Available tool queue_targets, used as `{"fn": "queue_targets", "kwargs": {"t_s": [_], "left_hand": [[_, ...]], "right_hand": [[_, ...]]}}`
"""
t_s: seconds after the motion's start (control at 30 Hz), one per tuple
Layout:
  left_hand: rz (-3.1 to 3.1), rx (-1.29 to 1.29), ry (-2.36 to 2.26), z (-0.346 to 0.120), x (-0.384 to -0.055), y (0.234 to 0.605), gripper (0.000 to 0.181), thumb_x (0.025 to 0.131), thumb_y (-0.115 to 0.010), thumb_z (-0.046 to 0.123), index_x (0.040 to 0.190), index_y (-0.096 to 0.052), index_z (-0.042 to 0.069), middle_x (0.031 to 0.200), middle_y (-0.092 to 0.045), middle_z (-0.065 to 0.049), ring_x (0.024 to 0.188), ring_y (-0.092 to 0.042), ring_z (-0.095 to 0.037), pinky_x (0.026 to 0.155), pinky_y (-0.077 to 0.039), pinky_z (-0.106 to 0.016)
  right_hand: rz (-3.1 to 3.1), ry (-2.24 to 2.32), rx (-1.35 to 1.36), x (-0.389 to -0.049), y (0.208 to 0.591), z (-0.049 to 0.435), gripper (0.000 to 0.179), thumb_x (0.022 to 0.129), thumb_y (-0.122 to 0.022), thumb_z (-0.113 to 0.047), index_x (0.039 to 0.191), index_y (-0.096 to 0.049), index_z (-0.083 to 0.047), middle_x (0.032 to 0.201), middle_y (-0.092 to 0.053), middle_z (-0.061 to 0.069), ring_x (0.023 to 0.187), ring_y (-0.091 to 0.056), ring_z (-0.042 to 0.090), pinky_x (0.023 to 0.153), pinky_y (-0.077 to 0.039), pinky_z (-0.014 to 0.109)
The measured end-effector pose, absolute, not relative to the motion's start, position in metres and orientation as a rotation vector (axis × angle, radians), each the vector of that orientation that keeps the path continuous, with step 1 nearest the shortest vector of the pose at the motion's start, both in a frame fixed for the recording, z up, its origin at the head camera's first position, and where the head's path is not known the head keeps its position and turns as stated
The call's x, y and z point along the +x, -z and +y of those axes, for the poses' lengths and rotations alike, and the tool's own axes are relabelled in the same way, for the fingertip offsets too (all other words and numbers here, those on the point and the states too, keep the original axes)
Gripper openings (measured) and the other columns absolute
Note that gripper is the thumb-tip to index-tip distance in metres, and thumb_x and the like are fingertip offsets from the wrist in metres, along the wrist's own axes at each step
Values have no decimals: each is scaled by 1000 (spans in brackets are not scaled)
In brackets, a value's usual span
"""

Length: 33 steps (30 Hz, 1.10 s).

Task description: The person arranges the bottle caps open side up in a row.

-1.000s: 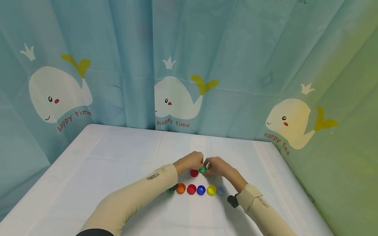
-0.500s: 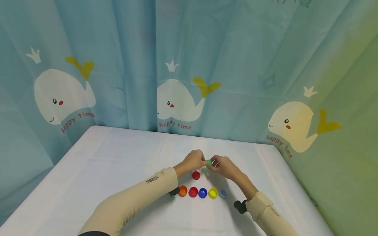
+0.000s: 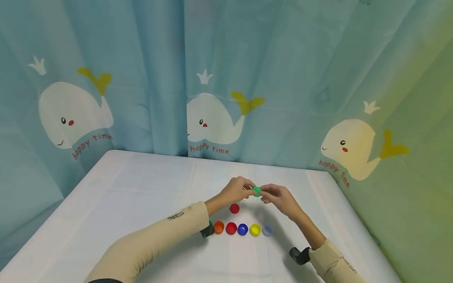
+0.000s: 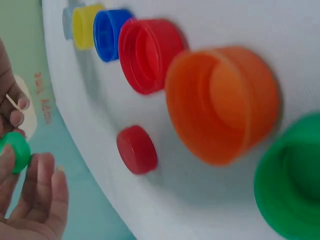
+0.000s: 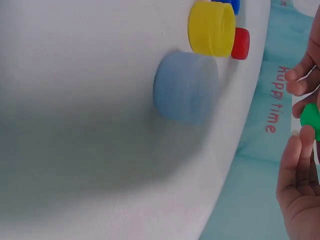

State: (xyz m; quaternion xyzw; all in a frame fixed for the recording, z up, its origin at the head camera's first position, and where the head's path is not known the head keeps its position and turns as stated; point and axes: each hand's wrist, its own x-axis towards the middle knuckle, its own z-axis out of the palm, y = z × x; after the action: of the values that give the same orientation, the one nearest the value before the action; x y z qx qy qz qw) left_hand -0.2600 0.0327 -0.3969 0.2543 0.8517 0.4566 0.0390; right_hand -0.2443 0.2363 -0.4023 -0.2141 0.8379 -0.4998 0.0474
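In the head view my left hand [image 3: 239,188] pinches a small green bottle cap [image 3: 256,191] raised over the far part of the table. Fingertips of my right hand [image 3: 283,199] grip the cap's right side. Both hands meet around the green cap [image 4: 19,151] at the left edge of the left wrist view, which hides part of it. A small red cap [image 3: 234,208] lies on the table below and left of them, flat face up.
On the white table [image 3: 148,188], a row of larger open-topped caps runs nearer me: green [image 4: 295,175], orange [image 3: 219,227], red [image 3: 231,228], blue [image 3: 242,229], yellow [image 3: 255,230] and pale blue [image 3: 267,230]. A whale-print curtain [image 3: 283,129] hangs behind.
Both hands have lifted the green cap from beside the small red cap and carried it up, away and slightly right. The row of caps stays put.
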Motion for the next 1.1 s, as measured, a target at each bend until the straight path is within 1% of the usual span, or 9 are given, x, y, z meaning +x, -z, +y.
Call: {"fn": "queue_targets", "kwargs": {"t_s": [0.17, 0.33, 0.53, 0.6, 0.7, 0.77, 0.87, 0.93, 1.1], "left_hand": [[2664, 984, -1369, 43, -253, 394, 20, 89, -67, 22, 105, -71, 11, 86, -66, 5, 78, -57, -7, 69, -47, -19], [2626, 1228, -1341, 54, -247, 393, 23, 92, -63, 21, 112, -68, 11, 93, -66, 6, 83, -55, -3, 75, -46, -18], [2607, 1402, -1087, 65, -239, 396, 26, 96, -56, 17, 119, -66, 12, 111, -64, 5, 101, -56, -6, 86, -43, -18], [2589, 1428, -945, 69, -236, 395, 28, 96, -53, 14, 122, -64, 13, 117, -63, 5, 96, -57, -5, 85, -41, -15], [2547, 1467, -744, 75, -231, 394, 32, 96, -50, 11, 124, -63, 16, 121, -60, 6, 88, -54, -4, 75, -41, -14], [2541, 1491, -633, 79, -229, 394, 33, 96, -49, 11, 125, -63, 18, 123, -59, 7, 89, -53, -5, 76, -41, -15], [2558, 1534, -493, 83, -226, 397, 34, 95, -51, 11, 126, -63, 20, 123, -59, 9, 102, -53, -5, 83, -41, -17], [2566, 1560, -412, 85, -225, 399, 35, 94, -51, 11, 126, -62, 21, 121, -60, 11, 105, -52, -5, 86, -40, -17], [2534, 1553, -346, 89, -225, 405, 33, 94, -54, 14, 125, -63, 20, 116, -62, 12, 104, -53, -5, 82, -40, -17]], "right_hand": [[2473, 1569, -600, -238, 394, 255, 25, 92, -62, -15, 107, -62, 5, 102, -64, 18, 95, -60, 41, 80, -52, 35], [2515, 1528, -596, -228, 390, 277, 25, 89, -66, -18, 102, -64, 3, 101, -64, 20, 95, -60, 42, 82, -50, 31], [2776, 1327, -782, -208, 391, 294, 9, 87, -69, -15, 92, -68, -9, 91, -67, 4, 83, -65, 24, 74, -51, 27], [2858, 1200, -907, -202, 393, 298, 4, 85, -70, -11, 89, -69, -11, 89, -66, -2, 79, -64, 16, 71, -52, 27], [2936, 1012, -1074, -195, 394, 303, 11, 81, -72, -1, 85, -69, -11, 88, -64, -4, 75, -62, 8, 67, -53, 26], [2951, 917, -1140, -191, 394, 306, 13, 78, -72, 3, 83, -70, -9, 88, -63, -4, 75, -61, 7, 65, -52, 25], [2943, 830, -1148, -188, 396, 308, 14, 76, -73, 5, 82, -71, -8, 88, -63, -4, 75, -60, 7, 61, -51, 23], [2924, 792, -1121, -186, 398, 308, 13, 77, -73, 4, 82, -72, -8, 88, -63, -3, 76, -60, 8, 61, -50, 23], [2885, 742, -1064, -185, 406, 308, 12, 77, -72, 5, 82, -72, -6, 87, -62, -3, 75, -60, 9, 61, -50, 22]]}}
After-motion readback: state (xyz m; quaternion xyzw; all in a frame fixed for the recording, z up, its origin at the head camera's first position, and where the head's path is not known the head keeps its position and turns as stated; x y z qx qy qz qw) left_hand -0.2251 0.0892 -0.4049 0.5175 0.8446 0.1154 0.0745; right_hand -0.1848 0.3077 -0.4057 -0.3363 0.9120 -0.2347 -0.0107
